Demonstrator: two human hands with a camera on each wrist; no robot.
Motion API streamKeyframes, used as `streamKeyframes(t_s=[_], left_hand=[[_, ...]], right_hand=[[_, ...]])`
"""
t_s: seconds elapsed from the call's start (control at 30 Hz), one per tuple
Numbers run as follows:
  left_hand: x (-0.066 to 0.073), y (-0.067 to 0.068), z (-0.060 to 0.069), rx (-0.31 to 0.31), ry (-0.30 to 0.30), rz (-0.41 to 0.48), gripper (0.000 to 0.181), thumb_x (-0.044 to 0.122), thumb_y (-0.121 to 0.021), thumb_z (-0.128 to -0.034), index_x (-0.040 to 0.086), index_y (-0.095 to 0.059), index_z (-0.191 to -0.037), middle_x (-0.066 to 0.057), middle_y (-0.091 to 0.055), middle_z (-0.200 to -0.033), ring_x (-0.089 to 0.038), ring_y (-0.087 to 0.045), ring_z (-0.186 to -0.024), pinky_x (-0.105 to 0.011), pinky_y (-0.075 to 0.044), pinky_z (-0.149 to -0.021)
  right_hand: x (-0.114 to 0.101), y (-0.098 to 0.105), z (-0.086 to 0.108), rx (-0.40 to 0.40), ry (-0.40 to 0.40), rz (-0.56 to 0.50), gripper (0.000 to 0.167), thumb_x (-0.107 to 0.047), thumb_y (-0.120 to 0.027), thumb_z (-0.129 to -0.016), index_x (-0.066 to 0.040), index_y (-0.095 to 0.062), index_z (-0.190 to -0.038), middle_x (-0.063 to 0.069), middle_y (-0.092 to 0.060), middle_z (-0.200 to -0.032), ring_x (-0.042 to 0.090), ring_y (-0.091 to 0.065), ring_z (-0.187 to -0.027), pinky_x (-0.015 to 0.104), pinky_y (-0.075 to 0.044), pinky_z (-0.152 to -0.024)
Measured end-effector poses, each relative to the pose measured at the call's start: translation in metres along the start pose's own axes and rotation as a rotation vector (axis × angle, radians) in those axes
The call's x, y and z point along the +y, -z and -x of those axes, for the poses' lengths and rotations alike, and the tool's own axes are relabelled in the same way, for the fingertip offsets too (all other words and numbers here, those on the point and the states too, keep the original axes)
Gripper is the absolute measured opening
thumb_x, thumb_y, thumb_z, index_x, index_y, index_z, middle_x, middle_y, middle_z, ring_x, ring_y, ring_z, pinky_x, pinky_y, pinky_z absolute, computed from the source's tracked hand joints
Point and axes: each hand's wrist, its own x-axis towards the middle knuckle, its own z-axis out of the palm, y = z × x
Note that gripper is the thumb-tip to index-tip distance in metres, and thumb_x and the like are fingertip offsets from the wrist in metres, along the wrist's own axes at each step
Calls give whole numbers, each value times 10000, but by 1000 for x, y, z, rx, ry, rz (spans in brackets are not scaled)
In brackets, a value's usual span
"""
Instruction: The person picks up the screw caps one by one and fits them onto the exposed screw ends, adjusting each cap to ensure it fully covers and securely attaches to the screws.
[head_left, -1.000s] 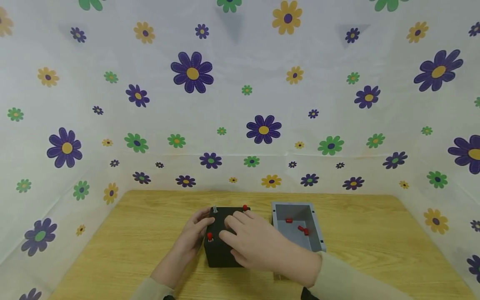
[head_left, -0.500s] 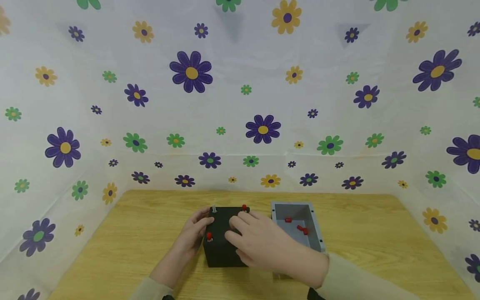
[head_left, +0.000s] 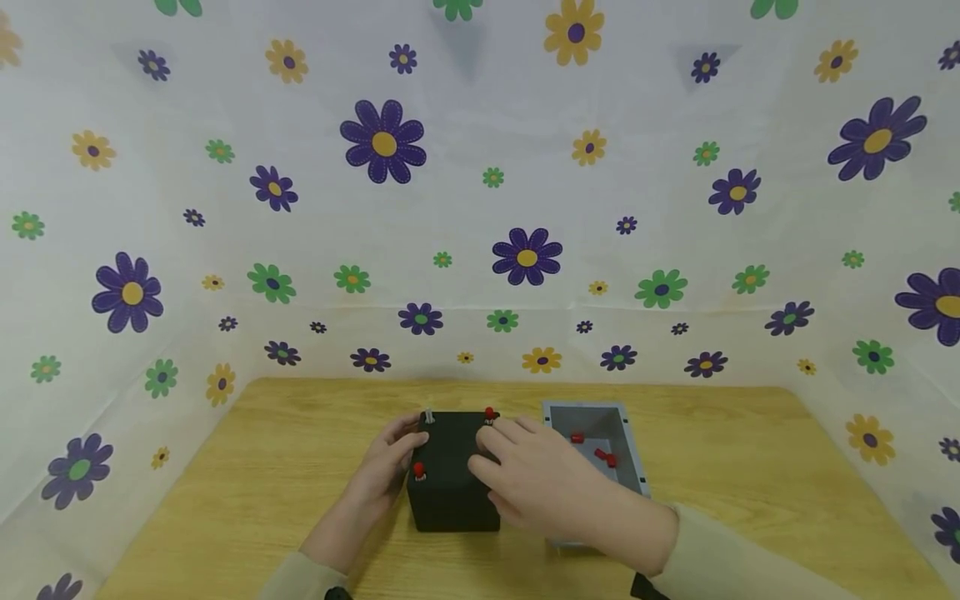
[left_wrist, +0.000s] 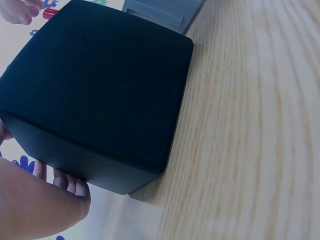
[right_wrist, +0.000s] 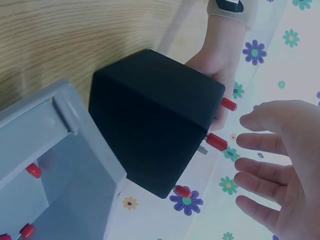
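Observation:
A black box point(head_left: 453, 458) sits on the table, with small posts at the corners of its top. Three posts carry red caps point(right_wrist: 216, 142), best seen in the right wrist view; one metal post point(head_left: 429, 417) at the far left is bare. My left hand point(head_left: 381, 465) holds the box's left side, thumb over the top edge and fingers along the side. Over the right part of the box, my right hand point(head_left: 536, 471) hovers with fingers spread and loosely bent. The right wrist view shows a gap between its fingertips and the caps, nothing held.
A grey bin point(head_left: 637, 467) stands just right of the box, partly hidden by my right forearm. Several loose red caps point(head_left: 577, 437) lie in it. Flowered white cloth point(head_left: 480, 208) walls the wooden table point(head_left: 720, 500) at the back and sides.
My right hand has drifted right across the top of the box, uncovering more of its surface. The left hand and the box look unchanged.

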Motion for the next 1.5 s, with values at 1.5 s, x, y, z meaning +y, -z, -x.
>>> streamKeyframes(t_s=[1.5], left_hand=[[1,1,2,-26,9,-23,599,110,-573,-1028,2,-374,-1583,-159,-423,-1558,-16,-601,-1095,-138,-505,-920]], right_hand=[[24,-9,44,-53,-142,-55,152,-226,-762,-925,-173,-714,-1058,-2,-672,-1043,170,-568,-933,301,-520,-797]])
